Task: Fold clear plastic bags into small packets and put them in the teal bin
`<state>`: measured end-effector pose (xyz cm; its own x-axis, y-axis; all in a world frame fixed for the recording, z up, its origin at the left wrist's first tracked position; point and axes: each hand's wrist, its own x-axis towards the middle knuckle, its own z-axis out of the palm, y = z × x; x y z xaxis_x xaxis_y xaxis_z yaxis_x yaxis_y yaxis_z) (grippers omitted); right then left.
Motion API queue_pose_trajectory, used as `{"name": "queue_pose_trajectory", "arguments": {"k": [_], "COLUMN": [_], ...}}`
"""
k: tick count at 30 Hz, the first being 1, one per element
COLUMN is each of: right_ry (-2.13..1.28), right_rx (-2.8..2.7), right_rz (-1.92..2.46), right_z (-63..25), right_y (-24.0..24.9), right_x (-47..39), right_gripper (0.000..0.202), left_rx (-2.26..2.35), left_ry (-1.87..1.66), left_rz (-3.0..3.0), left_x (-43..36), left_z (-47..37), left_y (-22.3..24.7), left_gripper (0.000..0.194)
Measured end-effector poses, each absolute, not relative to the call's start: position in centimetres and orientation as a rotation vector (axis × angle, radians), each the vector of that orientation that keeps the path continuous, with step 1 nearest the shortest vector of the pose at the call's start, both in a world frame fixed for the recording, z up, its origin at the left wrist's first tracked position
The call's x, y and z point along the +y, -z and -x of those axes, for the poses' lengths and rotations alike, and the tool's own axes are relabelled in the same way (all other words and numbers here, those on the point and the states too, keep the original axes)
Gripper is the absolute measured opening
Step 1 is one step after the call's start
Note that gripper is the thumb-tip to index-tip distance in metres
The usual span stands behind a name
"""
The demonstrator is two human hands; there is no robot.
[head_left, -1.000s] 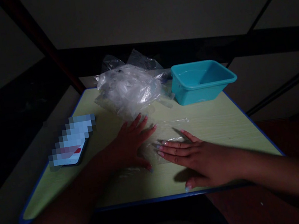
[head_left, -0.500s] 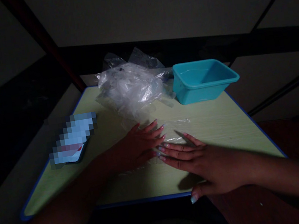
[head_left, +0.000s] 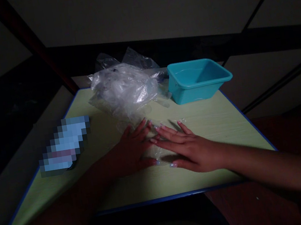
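Note:
A thin clear plastic bag (head_left: 154,151) lies flat on the small pale table (head_left: 162,185), largely covered by my hands. My left hand (head_left: 133,147) rests on its left part, palm down with the fingers spread. From the right, my right hand (head_left: 188,146) reaches over the plastic with its fingers apart, their tips close to or touching the left fingers. Neither hand grips anything. Just beyond them sits a heap of crumpled clear plastic bags (head_left: 126,87).
A turquoise bin (head_left: 198,91) stands at the table's back right corner. Near the left edge lies a phone (head_left: 66,143), its screen lit and pixelated. Blue edging runs around the table. Dark panels rise behind it.
My right hand has moved up and away from the front edge, its thumb now over the table. The left fingers have spread wider. The whole view has shifted slightly.

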<state>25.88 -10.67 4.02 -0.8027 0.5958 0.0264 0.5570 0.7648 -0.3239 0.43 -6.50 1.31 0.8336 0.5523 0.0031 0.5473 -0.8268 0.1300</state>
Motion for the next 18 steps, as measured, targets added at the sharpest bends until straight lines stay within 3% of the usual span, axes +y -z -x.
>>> {"name": "queue_pose_trajectory", "arguments": {"k": [7,12,18], "right_ry": [-0.526,-0.501,-0.568], "right_rx": [-2.977,-2.933,-2.974], "right_rz": [0.978,1.115,1.045], "right_z": [-26.3,-26.6,-26.8], "right_y": [-4.2,-4.2,-3.9], "right_x": [-10.4,-9.8,-9.4], "right_gripper": [0.081,0.073,0.100], "left_rx": [0.934,0.965,0.982], "left_ry": [-0.022,-0.047,-0.027], "left_rz": [-2.850,-2.845,-2.832], "left_x": [-6.1,-6.1,-6.2], "left_z": [-0.2,-0.3,-0.3], "left_y": [-1.3,-1.7,-1.6], "left_gripper": [0.089,0.088,0.090]}}
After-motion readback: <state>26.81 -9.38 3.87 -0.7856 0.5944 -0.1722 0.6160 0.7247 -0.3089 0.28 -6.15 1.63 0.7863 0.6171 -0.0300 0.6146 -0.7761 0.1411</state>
